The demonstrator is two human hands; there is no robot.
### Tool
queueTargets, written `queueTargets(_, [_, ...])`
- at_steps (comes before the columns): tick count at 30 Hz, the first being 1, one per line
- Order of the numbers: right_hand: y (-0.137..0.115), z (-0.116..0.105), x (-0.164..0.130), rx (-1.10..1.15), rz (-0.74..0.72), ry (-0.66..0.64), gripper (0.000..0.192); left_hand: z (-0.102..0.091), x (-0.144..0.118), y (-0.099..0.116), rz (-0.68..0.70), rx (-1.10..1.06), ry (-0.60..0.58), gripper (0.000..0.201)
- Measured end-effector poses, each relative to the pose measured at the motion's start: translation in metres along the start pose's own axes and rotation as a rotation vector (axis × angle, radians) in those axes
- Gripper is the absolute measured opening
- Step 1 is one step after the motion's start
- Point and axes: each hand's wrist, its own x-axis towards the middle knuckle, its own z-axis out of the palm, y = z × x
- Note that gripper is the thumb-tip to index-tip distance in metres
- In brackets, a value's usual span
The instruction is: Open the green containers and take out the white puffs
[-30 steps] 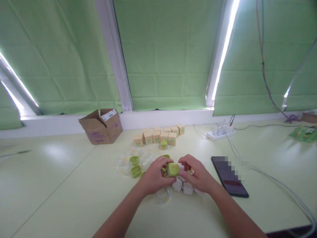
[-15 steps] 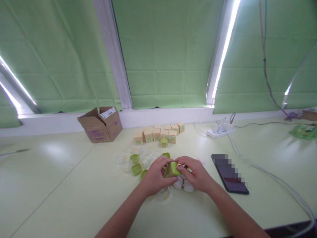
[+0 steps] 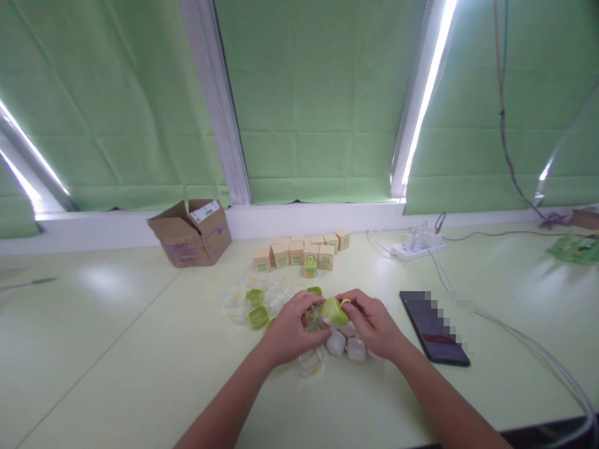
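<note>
Over the middle of the table, my left hand [image 3: 291, 325] is closed around a small clear plastic container [image 3: 315, 319], its far side partly hidden by the fingers. My right hand [image 3: 374, 324] pinches a green lid [image 3: 334, 310] by a yellow loop on its edge. The lid is tilted beside the container's mouth, with something white under it. White rounded-square pieces [image 3: 356, 349] lie below my right hand. A clear container [image 3: 311, 363] rests on the table below my left hand. Green lids [image 3: 258, 317] lie to the left, hollow side up.
Several small cardboard boxes [image 3: 281, 255] stand in rows behind, with a green-topped clear container [image 3: 310, 267] before them. Clear plastic pieces [image 3: 234, 299] lie at left. An open carton [image 3: 191, 237] stands back left. A phone [image 3: 433, 330] and a power strip [image 3: 416, 249] are at right.
My right hand has shifted slightly right and pulled the green lid away from the clear container in my left hand. More of the container and the white pieces now shows.
</note>
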Motion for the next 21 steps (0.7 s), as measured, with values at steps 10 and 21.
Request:
queueTargets(10, [0.013, 0.003, 0.004, 0.302, 0.158, 0.093, 0.027, -0.021, 0.0, -0.007, -0.068, -0.06, -0.011, 0.044])
queueTargets(21, [0.017, 0.001, 0.004, 0.365, 0.228, 0.148, 0.028, -0.095, -0.018, -0.039, -0.246, -0.004, -0.227, 0.047])
